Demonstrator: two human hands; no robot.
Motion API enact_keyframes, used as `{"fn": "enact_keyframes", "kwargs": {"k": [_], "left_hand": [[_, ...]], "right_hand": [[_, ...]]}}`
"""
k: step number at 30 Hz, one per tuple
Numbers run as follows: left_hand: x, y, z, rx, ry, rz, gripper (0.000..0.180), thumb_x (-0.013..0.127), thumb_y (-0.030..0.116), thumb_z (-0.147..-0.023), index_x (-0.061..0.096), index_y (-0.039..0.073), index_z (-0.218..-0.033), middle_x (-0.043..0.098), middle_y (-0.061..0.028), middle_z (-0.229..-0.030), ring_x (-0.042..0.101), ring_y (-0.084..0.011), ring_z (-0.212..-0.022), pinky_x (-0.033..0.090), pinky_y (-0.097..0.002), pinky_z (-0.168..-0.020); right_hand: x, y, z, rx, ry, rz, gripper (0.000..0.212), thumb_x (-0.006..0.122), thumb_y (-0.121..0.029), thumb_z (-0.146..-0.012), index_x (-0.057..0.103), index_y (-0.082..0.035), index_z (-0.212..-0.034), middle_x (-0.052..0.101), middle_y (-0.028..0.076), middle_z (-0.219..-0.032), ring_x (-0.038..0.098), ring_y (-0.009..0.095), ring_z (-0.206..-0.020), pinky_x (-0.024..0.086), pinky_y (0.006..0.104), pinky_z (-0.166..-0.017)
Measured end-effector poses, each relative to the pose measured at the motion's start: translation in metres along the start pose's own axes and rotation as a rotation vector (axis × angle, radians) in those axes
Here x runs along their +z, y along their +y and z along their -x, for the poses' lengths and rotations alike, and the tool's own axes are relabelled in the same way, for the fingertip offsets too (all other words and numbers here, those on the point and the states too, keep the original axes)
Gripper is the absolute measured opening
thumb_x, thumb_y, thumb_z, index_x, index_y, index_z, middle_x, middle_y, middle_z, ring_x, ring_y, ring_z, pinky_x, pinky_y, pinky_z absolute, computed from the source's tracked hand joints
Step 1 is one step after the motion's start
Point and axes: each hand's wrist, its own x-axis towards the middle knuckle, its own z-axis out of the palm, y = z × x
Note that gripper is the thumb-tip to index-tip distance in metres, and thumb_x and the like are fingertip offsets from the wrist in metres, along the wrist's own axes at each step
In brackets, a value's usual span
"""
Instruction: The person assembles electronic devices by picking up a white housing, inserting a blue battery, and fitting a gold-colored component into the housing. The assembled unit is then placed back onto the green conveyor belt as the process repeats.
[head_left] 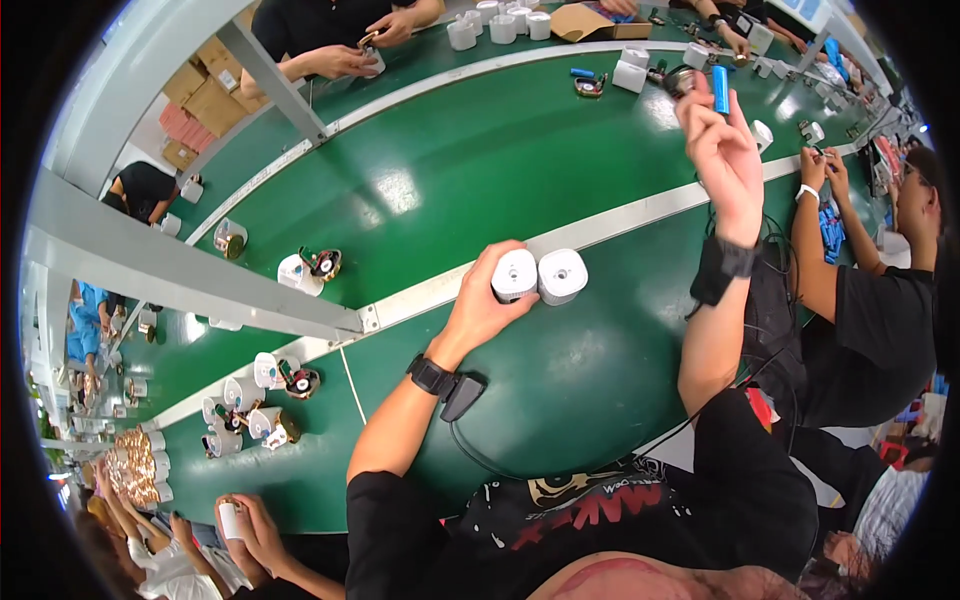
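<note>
My left hand (480,300) is wrapped round a white ribbed housing (515,272) that stands on the green bench, its top showing a small central hole. Touching or almost touching it on the right is a second white housing (562,272) of the same kind. Far to the right, my right hand (724,160) is raised over the conveyor and grips a blue cylindrical battery (720,92) upright between its fingers. By the fingertips a dark round part (684,82) shows blurred; I cannot tell whether this hand holds it too.
A green conveyor (450,180) with a pale rail (620,225) runs beyond my bench. A grey metal post (230,275) crosses on the left. Several white housings with wired parts (245,400) stand at left. Co-workers sit on both sides; a black bag (770,330) lies near my right arm.
</note>
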Motion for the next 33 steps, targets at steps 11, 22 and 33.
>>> {"fn": "enact_keyframes", "kwargs": {"k": [11,22,33], "left_hand": [[-0.037,0.011,-0.021,-0.18,0.354,1.406,0.058,0.068,0.001,-0.08,0.044,0.009,-0.131,0.05,-0.0105,-0.134,0.048,-0.0271,-0.125,0.037,-0.0407,-0.109],[-0.044,0.061,-0.013,0.003,0.11,1.2,0.065,0.075,0.004,-0.069,0.037,0.01,-0.122,0.049,-0.0079,-0.126,0.047,-0.0239,-0.124,0.032,-0.0426,-0.111],[-0.063,0.062,-0.011,0.081,0.191,0.974,0.064,0.082,0.0,-0.056,0.036,0.012,-0.1,0.049,-0.0102,-0.114,0.05,-0.0238,-0.116,0.044,-0.0394,-0.1]], "right_hand": [[-0.049,0.111,-0.004,0.088,-0.091,0.3,0.043,0.055,-0.012,-0.095,0.044,0.003,-0.134,0.048,0.001,-0.09,0.041,0.008,-0.068,0.042,0.0198,-0.048],[-0.102,0.144,0.0,-0.658,-0.242,1.757,0.019,0.059,0.003,-0.089,0.063,0.005,-0.107,0.061,0.011,-0.098,0.065,0.014,-0.076,0.055,0.0237,-0.061],[-0.085,0.133,-0.004,-0.657,-0.447,2.096,0.016,0.067,0.006,-0.083,0.066,0.006,-0.098,0.062,0.013,-0.093,0.066,0.016,-0.073,0.054,0.0258,-0.059]]}}
